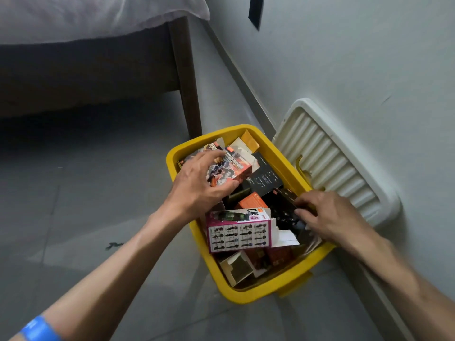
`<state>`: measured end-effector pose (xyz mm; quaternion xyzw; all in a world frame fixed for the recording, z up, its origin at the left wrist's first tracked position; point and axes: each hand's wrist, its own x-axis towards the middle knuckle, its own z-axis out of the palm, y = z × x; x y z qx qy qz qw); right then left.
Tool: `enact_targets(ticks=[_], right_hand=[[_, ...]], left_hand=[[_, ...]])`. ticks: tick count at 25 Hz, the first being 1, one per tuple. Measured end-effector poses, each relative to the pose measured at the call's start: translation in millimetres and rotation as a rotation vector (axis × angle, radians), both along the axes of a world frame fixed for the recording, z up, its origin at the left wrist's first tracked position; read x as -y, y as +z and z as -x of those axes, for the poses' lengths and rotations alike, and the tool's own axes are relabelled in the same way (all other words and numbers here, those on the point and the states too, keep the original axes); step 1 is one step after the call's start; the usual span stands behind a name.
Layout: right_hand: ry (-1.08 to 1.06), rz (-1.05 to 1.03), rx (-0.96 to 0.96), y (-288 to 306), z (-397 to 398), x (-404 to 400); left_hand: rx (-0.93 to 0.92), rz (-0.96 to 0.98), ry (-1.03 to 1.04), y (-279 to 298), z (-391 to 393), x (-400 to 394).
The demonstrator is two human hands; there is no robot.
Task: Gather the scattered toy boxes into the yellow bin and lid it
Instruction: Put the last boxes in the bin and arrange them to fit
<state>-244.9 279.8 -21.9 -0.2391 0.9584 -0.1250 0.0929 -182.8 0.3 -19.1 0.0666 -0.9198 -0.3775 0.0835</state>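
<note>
The yellow bin (261, 290) stands on the floor by the wall, filled with several toy boxes. My left hand (197, 184) grips an orange and white robot box (234, 168) at the bin's far end, thumb below it and fingers over its top. My right hand (327, 215) pinches a black box (285, 205) at the bin's right side. A pink and white box (238, 233) lies on top near the middle. The white ribbed lid (337, 158) leans against the wall right behind the bin.
A dark wooden bed frame leg (188, 77) stands just left of the bin's far corner, with white bedding (98, 16) above. The grey wall (369, 57) runs along the right. Grey tiled floor (86, 205) spreads to the left.
</note>
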Motion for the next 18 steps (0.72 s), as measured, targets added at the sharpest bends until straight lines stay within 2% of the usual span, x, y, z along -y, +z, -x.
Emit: enact_targets(ticks=[3, 4, 5, 6, 7, 8, 9, 10, 12, 16, 18], right_hand=[[0.026, -0.124, 0.061, -4, 6, 6], [0.016, -0.094, 0.041, -2, 8, 7], [-0.002, 0.033, 0.021, 0, 7, 4], [-0.027, 0.253, 0.054, 4, 3, -2], [-0.034, 0.541, 0.174, 11, -4, -8], [0.0, 0.835, 0.374, 19, -13, -13], [0.067, 1.027, 0.572, 23, -23, -18], [0.13, 1.085, 0.683, 25, -31, -23], [0.152, 0.975, 0.703, 28, -40, -27], [0.123, 0.712, 0.639, 29, -45, -37], [0.074, 0.701, 0.67, 27, -45, -47]], left_hand=[[-0.004, -0.014, -0.078, 15, -2, -24], [-0.012, -0.021, -0.096, 21, -4, -33], [-0.025, -0.037, -0.12, 28, -7, -39], [-0.041, -0.051, -0.159, 35, -12, -42], [-0.054, -0.056, -0.209, 43, -18, -45], [-0.057, -0.053, -0.271, 50, -25, -48], [-0.048, -0.028, -0.34, 55, -31, -54], [-0.04, 0.025, -0.4, 58, -37, -61], [-0.007, 0.144, -0.475, 56, -44, -75], [0.194, 0.095, -0.691, 34, -46, -66], [0.169, 0.252, -0.769, 19, -44, -50]])
